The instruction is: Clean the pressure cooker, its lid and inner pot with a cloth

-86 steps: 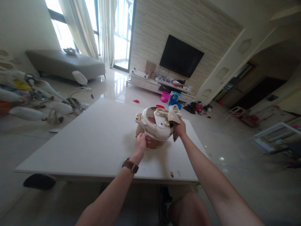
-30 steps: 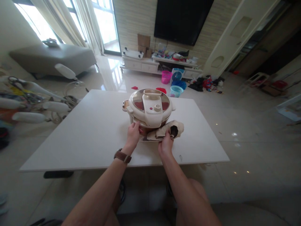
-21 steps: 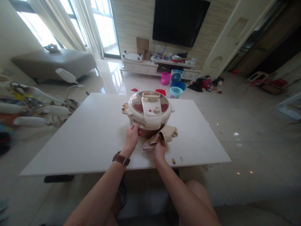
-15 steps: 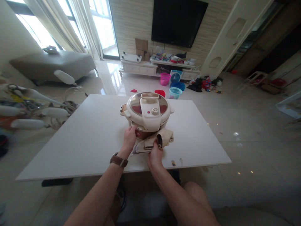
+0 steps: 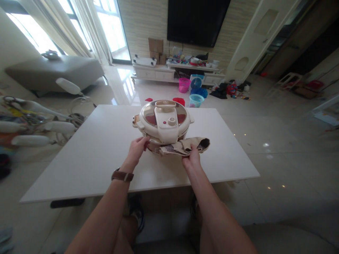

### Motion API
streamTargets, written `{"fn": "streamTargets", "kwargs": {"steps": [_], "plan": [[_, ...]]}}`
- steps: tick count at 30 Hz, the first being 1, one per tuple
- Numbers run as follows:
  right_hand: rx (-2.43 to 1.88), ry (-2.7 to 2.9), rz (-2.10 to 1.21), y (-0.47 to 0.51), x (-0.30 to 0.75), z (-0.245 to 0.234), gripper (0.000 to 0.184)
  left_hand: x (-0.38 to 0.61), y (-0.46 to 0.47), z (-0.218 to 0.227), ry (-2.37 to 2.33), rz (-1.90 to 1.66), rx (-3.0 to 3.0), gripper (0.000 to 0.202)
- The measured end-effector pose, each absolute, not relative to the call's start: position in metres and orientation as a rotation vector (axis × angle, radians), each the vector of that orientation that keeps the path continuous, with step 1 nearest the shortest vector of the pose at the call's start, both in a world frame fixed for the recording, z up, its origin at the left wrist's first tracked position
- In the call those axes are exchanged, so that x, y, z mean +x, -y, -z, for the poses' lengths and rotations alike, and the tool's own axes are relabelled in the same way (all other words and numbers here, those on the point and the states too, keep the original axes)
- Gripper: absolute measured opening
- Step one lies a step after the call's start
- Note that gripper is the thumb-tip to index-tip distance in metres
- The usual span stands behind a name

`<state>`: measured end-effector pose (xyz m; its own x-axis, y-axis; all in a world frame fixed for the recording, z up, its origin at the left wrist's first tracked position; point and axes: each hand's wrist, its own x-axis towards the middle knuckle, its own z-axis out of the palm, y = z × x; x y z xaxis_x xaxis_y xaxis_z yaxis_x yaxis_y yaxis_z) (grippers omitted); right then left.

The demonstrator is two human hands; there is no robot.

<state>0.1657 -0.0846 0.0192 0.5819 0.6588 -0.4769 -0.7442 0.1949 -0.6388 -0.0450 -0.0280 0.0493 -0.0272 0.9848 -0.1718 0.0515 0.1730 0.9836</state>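
A cream electric pressure cooker (image 5: 166,125) with a shiny lid, a dial and a red button stands on the white table (image 5: 106,141). My left hand (image 5: 138,147), below a wrist with a brown-strapped watch, has its fingers curled against the cooker's front left rim. In my right hand (image 5: 192,155) is a folded beige cloth (image 5: 182,145), gripped between thumb and fingers. The cloth lies across the cooker's lower front and sticks out to the right. The fingers under the cloth are hidden.
Past the table are a red basin (image 5: 179,101), a light blue basket (image 5: 196,101) and a pink basket (image 5: 184,85). A cluttered white TV cabinet (image 5: 155,74) lines the wall. White-padded equipment with cables (image 5: 59,126) stands to the left.
My right hand has moved right and up with the cloth, which now stretches more to the side. My left hand has shifted slightly left along the cooker's rim. The camera view has shifted a little.
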Motion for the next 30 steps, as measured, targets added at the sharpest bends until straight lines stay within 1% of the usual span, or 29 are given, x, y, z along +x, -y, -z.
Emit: {"fn": "streamTargets", "kwargs": {"steps": [3,6,9,11,14,17,20,25,28,30], "plan": [[-0.982,-0.196,-0.924,0.089,0.16,-0.022,0.024,-0.047,0.027,-0.047,-1.347,-1.078,1.093,0.037],[-1.093,-0.125,-0.853,0.1,0.137,-0.014,0.031,-0.044,0.028,-0.045,-1.326,-1.099,1.078,0.036],[-1.258,0.083,-0.822,0.106,0.121,-0.002,0.037,-0.037,0.029,-0.044,-1.322,-1.143,1.05,0.032],[-1.328,0.286,-0.742,0.1,0.124,0.0,0.042,-0.033,0.03,-0.044,-1.319,-1.166,1.014,0.029],[-1.414,0.429,-0.619,0.08,0.148,-0.005,0.043,-0.025,0.033,-0.043,-1.293,-1.2,0.961,0.032],[-1.496,0.436,-0.633,0.065,0.168,-0.01,0.042,-0.019,0.038,-0.042,-1.274,-1.229,0.896,0.039],[-1.461,0.554,-0.581,0.072,0.158,-0.004,0.044,-0.012,0.043,-0.042,-1.259,-1.234,0.787,0.039],[-1.314,0.971,-0.298,0.103,0.126,0.005,0.051,-0.002,0.052,-0.047,-1.169,-1.264,0.662,0.034],[-1.254,1.149,-0.262,0.099,0.14,-0.004,0.056,0.001,0.056,-0.049,-1.15,-1.251,0.662,0.031],[-1.236,1.083,-0.307,0.088,0.157,-0.009,0.057,0.0,0.058,-0.049,-1.153,-1.228,0.666,0.031]]}}
